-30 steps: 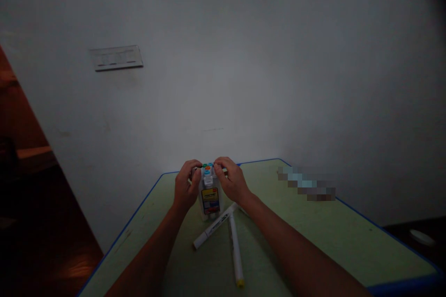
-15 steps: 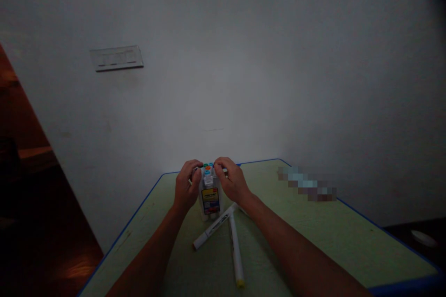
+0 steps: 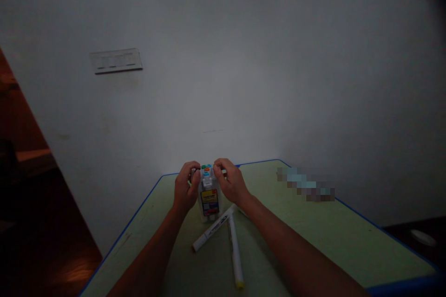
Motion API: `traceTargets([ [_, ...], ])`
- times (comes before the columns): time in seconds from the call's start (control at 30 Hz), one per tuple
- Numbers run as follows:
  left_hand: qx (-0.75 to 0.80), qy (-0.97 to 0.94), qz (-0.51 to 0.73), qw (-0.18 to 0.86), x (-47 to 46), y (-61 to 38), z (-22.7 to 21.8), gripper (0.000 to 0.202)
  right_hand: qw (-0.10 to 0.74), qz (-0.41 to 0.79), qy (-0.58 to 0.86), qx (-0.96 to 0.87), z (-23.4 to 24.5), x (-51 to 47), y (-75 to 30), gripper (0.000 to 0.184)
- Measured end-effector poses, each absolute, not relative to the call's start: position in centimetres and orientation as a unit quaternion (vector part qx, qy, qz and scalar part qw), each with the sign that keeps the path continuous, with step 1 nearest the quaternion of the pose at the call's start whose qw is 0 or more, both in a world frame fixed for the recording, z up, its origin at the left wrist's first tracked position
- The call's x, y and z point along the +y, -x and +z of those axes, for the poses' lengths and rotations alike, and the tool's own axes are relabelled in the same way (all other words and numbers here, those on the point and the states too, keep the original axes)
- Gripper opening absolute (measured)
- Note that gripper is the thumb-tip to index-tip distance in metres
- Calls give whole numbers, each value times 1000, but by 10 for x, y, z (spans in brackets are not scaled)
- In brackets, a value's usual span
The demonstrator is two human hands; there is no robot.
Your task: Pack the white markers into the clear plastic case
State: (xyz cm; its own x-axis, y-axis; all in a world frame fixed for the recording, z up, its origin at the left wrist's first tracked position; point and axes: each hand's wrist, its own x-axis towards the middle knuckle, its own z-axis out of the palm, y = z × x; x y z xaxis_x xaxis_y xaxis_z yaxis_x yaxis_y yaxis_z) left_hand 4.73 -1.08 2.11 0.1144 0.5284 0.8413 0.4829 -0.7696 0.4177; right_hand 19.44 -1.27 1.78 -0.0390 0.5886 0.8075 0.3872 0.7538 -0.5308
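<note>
A clear plastic marker case [image 3: 210, 202] with a yellow and dark label stands upright on the table, with several coloured marker ends showing at its top. My left hand [image 3: 187, 185] is closed on the case's upper left side, thumb towards me. On the opposite upper side my right hand [image 3: 230, 181] has its fingers curled against the case. In front of it lie a white marker with a brown end [image 3: 212, 231], slanting, and a white marker with a yellow end [image 3: 236, 255]. Part of another pale item shows beside my right wrist, mostly hidden.
The light green table [image 3: 306, 236] has a blue edge and meets a grey wall [image 3: 244, 55]. A blurred, pixelated object [image 3: 306, 184] lies near the right edge. A switch plate [image 3: 116, 61] is on the wall at left.
Both hands stay on the case in nearly the same pose. The fingers have shifted only slightly, and the view has moved a little. The loose markers lie as before.
</note>
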Motion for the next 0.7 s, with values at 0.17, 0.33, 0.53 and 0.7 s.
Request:
traceTargets([
  [0.17, 317, -759, 569, -5, -10, -47, 23, 23, 603, 82, 337, -719, 18, -13, -195, 21],
  [0.33, 308, -758, 575, -14, -10, -48, 23, 23, 603, 73, 330, -723, 19, -13, -195, 21],
  [0.53, 307, -758, 576, -16, -9, -47, 22, 23, 599, 67, 335, -724, 18, -12, -195, 21],
  [0.7, 310, -754, 579, -9, -10, -48, 22, 22, 596, 65, 338, -725, 19, -13, -195, 20],
])
